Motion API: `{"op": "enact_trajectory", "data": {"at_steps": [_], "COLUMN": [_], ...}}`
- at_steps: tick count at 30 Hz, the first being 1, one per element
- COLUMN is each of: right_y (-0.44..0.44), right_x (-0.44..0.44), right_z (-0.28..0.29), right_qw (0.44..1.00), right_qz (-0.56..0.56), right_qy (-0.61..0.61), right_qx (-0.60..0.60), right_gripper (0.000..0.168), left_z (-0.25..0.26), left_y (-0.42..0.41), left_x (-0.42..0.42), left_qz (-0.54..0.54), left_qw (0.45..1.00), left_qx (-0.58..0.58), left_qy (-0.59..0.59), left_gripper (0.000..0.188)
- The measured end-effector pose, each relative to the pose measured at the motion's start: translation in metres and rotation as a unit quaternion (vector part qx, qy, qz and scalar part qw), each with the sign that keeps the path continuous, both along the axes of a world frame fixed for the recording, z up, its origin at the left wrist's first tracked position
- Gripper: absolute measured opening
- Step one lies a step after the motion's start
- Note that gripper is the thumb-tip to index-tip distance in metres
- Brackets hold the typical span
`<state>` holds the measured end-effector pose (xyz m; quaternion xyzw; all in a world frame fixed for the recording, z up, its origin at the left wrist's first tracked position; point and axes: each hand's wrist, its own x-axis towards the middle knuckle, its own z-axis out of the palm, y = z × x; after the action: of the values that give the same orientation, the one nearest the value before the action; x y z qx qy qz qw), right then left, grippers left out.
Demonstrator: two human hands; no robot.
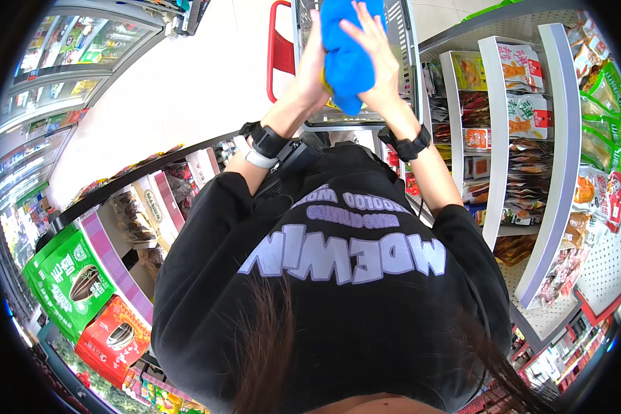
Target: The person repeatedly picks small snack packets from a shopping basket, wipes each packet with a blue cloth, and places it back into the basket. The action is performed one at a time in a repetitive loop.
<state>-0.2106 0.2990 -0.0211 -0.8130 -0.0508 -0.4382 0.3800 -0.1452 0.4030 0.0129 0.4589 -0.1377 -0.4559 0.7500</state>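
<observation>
A bunched blue cloth (345, 62) is pressed between my two hands at the top of the view. My left hand (310, 72) holds its left side, with the fingers partly hidden behind it. On the other side, my right hand (376, 59) lies over the cloth with its fingers spread. A strip of yellow shows along the cloth's lower left edge. Below my hands is a grey shopping basket (362, 124) with slotted walls; what lies inside is mostly hidden. Black bands circle both wrists.
A red plastic frame (272, 52) stands left of the basket. Shelves of packaged snacks (525, 116) rise close on my right. At left are green (70, 284) and red (115, 339) sunflower seed bags on a shelf. Glass-fronted display cabinets (83, 44) stand beyond the pale floor (186, 88).
</observation>
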Motion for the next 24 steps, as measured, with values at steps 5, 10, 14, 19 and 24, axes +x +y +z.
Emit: {"op": "enact_trajectory", "data": {"at_steps": [5, 10, 14, 19, 24], "right_y": [0.014, 0.021, 0.002, 0.027, 0.023], "right_x": [-0.005, 0.003, 0.013, 0.006, 0.019], "right_z": [-0.012, 0.000, 0.010, 0.018, 0.023], "right_qw": [0.994, 1.000, 0.992, 0.999, 0.998], "right_qz": [-0.029, 0.020, -0.036, -0.010, -0.046], "right_qy": [0.078, 0.002, 0.047, 0.034, -0.019], "right_qx": [0.065, 0.016, 0.111, 0.040, -0.036], "right_gripper": [0.071, 0.064, 0.066, 0.069, 0.058], "left_z": [-0.006, -0.018, -0.015, -0.031, -0.040], "left_y": [-0.002, -0.002, -0.008, -0.010, 0.002], "left_x": [0.010, 0.010, 0.003, 0.030, 0.028], "left_qz": [-0.024, 0.034, 0.023, -0.023, -0.004], "left_qw": [1.000, 0.999, 0.999, 0.990, 0.997], "left_qx": [0.012, -0.015, -0.034, -0.102, -0.071], "left_qy": [-0.003, -0.003, 0.009, 0.093, -0.028], "left_gripper": [0.080, 0.081, 0.086, 0.083, 0.079]}}
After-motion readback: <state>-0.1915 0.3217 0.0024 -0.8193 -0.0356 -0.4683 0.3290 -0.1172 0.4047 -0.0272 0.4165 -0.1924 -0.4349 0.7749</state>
